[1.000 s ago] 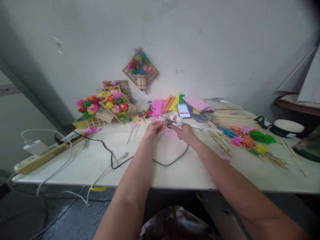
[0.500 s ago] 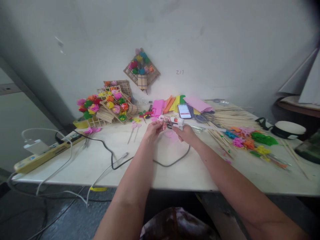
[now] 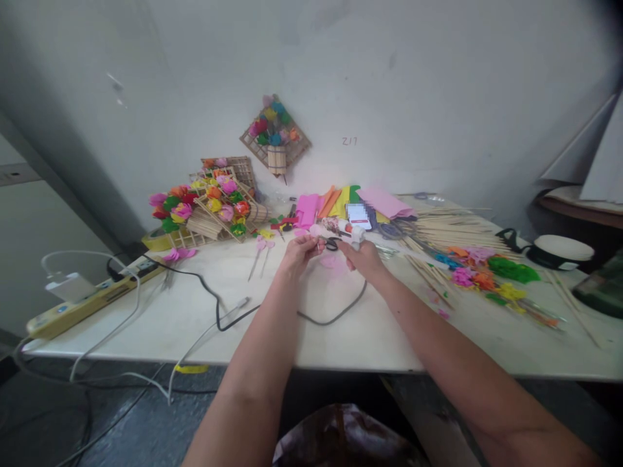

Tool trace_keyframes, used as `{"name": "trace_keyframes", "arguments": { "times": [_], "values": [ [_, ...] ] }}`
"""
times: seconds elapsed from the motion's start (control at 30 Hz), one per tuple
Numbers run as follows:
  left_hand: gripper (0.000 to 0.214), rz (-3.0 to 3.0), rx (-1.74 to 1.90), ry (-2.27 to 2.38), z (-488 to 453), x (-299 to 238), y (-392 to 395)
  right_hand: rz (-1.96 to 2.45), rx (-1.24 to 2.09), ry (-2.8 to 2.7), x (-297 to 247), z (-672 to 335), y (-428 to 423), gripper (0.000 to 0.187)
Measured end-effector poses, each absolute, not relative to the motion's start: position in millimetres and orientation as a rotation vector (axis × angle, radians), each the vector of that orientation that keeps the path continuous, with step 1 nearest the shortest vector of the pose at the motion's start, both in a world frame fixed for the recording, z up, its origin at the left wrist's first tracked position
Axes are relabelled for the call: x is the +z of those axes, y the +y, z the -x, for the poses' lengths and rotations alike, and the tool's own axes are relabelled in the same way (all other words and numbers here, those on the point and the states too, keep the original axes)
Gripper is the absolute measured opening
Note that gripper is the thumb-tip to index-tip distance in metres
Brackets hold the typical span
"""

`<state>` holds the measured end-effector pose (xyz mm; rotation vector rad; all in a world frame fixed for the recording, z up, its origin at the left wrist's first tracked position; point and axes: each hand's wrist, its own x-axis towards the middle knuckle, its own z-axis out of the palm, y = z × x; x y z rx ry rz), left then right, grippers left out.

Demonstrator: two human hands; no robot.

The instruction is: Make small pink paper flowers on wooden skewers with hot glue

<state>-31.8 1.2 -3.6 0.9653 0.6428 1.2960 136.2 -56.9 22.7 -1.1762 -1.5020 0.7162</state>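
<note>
My left hand is closed in a pinch on a thin stem, its upper end near pale pink paper. To its right, my right hand is wrapped round the handle of a white glue gun with an orange part towards its front. The gun's dark cable loops down over the table. Black-handled scissors lie between the hands. A patterned pinkish item, too small to name, is beyond them. Pink paper petals lie below.
Paper flower baskets are piled at the back left, near a power strip. Behind my hands are a phone and coloured paper sheets. Bamboo sticks and paper flowers lie to the right. Two pink-tipped stems lie left.
The glue gun has drawn slightly right and up, away from the stem in my left hand. The scissors and patterned item show more plainly. My left hand has barely moved.
</note>
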Motion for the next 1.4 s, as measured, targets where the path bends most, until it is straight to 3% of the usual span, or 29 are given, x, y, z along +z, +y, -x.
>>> {"name": "trace_keyframes", "arguments": {
  "times": [0.4,0.87,1.4],
  "values": [
    [0.014,-1.044,1.223,0.653,26,0,-5,1.043,0.882,-1.205,39,-112,-17,0.025],
    [0.012,-1.013,1.267,0.653,21,0,-6,1.150,0.836,-1.055,31,-94,-11,0.014],
    [0.014,-0.955,1.321,0.712,18,4,-10,1.158,0.876,-1.007,28,-93,-12,0.032]
  ]
}}
